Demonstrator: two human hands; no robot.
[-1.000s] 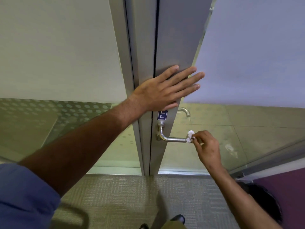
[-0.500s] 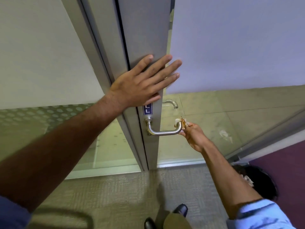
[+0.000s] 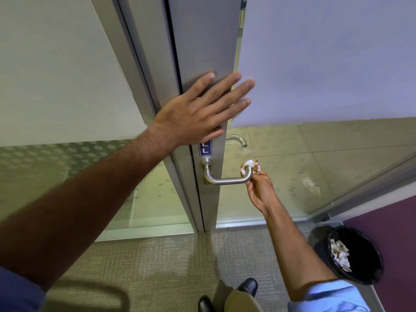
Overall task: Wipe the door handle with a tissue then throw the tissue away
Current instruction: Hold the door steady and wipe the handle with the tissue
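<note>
Nearest to us, at 6 o'clock, a black shoe (image 3: 248, 287) stands on the carpet (image 3: 157, 262). At 4 o'clock we note a black bin (image 3: 351, 255) against the purple wall, with crumpled paper already lying in it.

Moving outward: the right hand (image 3: 258, 192) reaches up from 5 o'clock toward centre, its fingers pinched together on the tissue (image 3: 249, 167). Change noted: a second ago the wad sat on the straight bar near its outer part; now it is at the upturned free end of the door handle (image 3: 227, 180), wrapped against the bend. We judge that the wipe has run along the bar and is finishing at the tip (the base by the door plate may or may not be done; we cannot tell). The bin has also come into view as the head has swung, which suits the disposal step that remains.

Tissue: small, tightly crumpled, white with brown-orange stains, touching the handle end. Handle: brushed metal, L-shaped.

Farther, at 12 o'clock from the handle, the left hand (image 3: 198, 111) stays flat on the door edge (image 3: 202, 52), fingers spread apart, holding nothing, bracing the door.
</note>
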